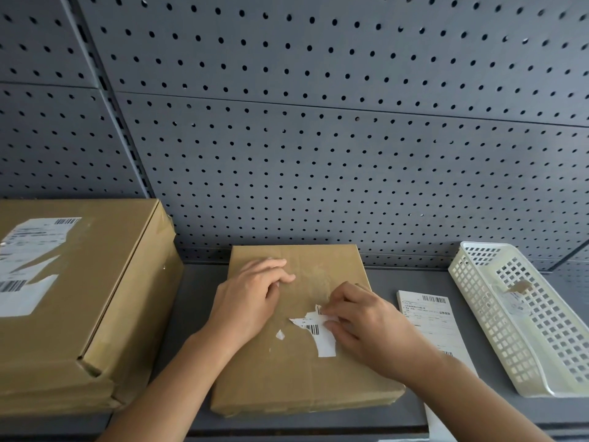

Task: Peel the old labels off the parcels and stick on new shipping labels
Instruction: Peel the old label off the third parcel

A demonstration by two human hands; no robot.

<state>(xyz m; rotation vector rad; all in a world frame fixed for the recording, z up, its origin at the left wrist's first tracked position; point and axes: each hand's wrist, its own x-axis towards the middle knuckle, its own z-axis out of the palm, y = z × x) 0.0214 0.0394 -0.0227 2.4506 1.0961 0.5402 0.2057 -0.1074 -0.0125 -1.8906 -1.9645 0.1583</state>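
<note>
On parcel (296, 371), left hand (251, 298) resting loose-fingered; right hand (363, 327) seemingly pinching label (325, 344) edge; fast pull risking tearing, leaving scraps.

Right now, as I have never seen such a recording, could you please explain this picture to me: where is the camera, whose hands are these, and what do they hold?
There is no machine here. A person works with bare hands, and one camera worn on the head looks down at them. On the grey shelf lies a flat cardboard parcel. The left hand rests on it, seemingly to steady it. The fingers of the right hand pinch the torn old label. To the left stands a larger box with a half-torn label. To the right lie fresh shipping labels and a white basket holding what look like peeled scraps.
</note>
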